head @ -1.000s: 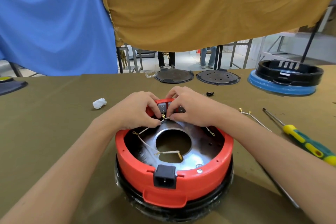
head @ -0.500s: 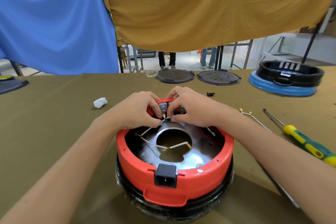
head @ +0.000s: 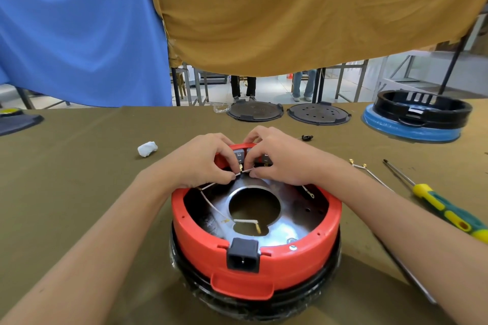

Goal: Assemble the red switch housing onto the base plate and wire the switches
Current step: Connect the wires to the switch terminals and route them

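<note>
Red housing blocks centre; screwdriver, loose wire obstruct right; left cloth open.

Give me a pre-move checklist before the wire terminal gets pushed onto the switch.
1. Red switch housing seated on the base: ok.
2. Left hand pinches the white wire: ok.
3. Right hand pinches the same wire at the switches: ok.
4. Terminal aligned with the switch tab: cannot tell, fingers hide it.
5. Spare wire and screwdriver lie on the table, clear of the hands: ok.
</note>
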The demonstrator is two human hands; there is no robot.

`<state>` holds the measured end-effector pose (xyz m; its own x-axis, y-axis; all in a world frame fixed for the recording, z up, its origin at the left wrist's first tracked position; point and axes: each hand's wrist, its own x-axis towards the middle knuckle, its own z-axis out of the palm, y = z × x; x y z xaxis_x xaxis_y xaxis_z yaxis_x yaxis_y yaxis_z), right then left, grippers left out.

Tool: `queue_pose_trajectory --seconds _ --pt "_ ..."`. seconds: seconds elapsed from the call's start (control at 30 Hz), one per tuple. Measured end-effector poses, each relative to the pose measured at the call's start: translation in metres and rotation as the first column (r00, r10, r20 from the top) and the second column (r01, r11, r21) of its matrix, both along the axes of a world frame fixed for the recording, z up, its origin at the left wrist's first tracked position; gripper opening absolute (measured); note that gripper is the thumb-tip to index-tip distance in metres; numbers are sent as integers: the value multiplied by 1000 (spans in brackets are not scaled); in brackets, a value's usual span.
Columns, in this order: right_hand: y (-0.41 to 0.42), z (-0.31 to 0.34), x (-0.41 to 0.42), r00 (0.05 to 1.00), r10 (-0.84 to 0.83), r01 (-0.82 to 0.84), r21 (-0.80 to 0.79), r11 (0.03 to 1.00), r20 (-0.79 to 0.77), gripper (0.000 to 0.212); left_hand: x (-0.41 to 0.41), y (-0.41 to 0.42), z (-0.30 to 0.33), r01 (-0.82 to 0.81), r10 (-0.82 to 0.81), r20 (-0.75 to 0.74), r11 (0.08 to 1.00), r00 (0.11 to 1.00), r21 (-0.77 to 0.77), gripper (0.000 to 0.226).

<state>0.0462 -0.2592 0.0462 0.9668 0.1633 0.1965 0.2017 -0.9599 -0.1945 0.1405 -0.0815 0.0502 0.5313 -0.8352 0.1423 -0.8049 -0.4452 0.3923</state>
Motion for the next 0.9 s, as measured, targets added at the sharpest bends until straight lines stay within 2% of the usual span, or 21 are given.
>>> queue_pose_trajectory --seconds 0.37,0.9 --pt "0 0 1 1000 -14 14 0 1000 16 22 0 0 -1 11 -12 29 1000 1000 17 17" --pt "0 1 1 1000 1 -2 51 999 3 7 0 -3 -1 5 -9 97 999 995 42 13"
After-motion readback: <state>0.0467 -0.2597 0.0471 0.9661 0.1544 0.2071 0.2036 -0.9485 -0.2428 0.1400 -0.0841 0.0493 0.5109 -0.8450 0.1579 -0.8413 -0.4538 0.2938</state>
